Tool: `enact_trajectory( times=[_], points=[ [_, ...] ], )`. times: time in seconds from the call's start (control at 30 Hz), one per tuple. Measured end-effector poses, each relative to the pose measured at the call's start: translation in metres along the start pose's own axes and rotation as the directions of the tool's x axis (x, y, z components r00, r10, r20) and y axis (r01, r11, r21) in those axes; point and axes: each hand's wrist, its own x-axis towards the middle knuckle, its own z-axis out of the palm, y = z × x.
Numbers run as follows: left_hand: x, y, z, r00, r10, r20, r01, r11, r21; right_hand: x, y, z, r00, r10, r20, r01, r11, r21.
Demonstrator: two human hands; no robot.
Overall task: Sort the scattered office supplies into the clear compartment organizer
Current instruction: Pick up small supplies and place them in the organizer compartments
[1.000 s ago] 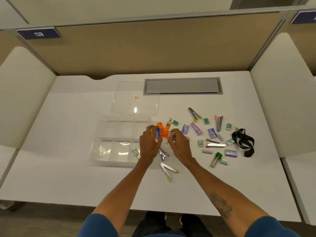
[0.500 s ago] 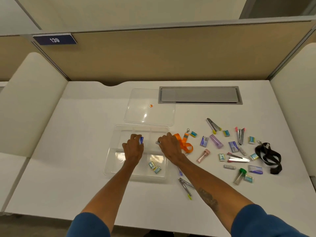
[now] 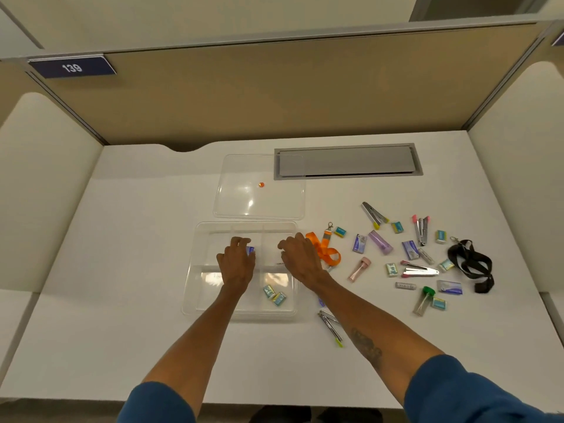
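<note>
The clear compartment organizer (image 3: 189, 300) lies open at the desk's middle. Two small teal boxes (image 3: 274, 295) sit in its near right compartment. My left hand (image 3: 236, 265) is over the middle far compartment, pinching a small blue box (image 3: 250, 250). My right hand (image 3: 300, 259) hovers curled over the far right compartment; whether it holds anything is hidden. To the right lie an orange lanyard (image 3: 325, 250), a black lanyard (image 3: 471, 264), small staplers (image 3: 419, 271), tubes (image 3: 358, 269) and several little boxes. Another stapler (image 3: 331, 328) lies by my right forearm.
The organizer's clear lid (image 3: 259, 203) rests just behind it, with an orange dot on it. A grey cable hatch (image 3: 348, 161) is set into the desk at the back. Tan divider panels and white side screens wall the desk in.
Both hands moved left from the orange lanyard to over the organizer's far compartments, the left one carrying the small blue box. The camera view shifted as well.
</note>
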Motion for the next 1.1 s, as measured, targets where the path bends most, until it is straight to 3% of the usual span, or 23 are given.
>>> enact_trajectory(
  times=[0.13, 0.33, 0.57, 0.9, 1.1],
  points=[
    [-0.010, 0.029, -0.002, 0.991, 0.075, -0.115, -0.084, 0.994, -0.075, -0.023, 0.027, -0.018, 0.968, 0.121, -0.220, -0.059, 0.961, 0.270],
    [-0.040, 0.081, 0.014, 0.958, 0.253, -0.133, -0.266, 0.960, -0.092, -0.075, 0.089, -0.026, 0.906, 0.348, -0.240, -0.254, 0.902, 0.350],
    [-0.080, 0.124, 0.042, 0.929, 0.359, -0.094, -0.363, 0.931, -0.039, -0.128, 0.135, -0.025, 0.864, 0.462, -0.200, -0.385, 0.862, 0.328],
    [-0.100, 0.141, 0.076, 0.959, 0.281, 0.040, -0.277, 0.958, -0.075, -0.198, 0.189, -0.034, 0.743, 0.626, -0.237, -0.577, 0.779, 0.246],
    [-0.090, 0.147, 0.083, 0.961, 0.270, 0.064, -0.270, 0.963, -0.008, -0.210, 0.205, -0.034, 0.784, 0.589, -0.197, -0.571, 0.808, 0.143]
  ],
)
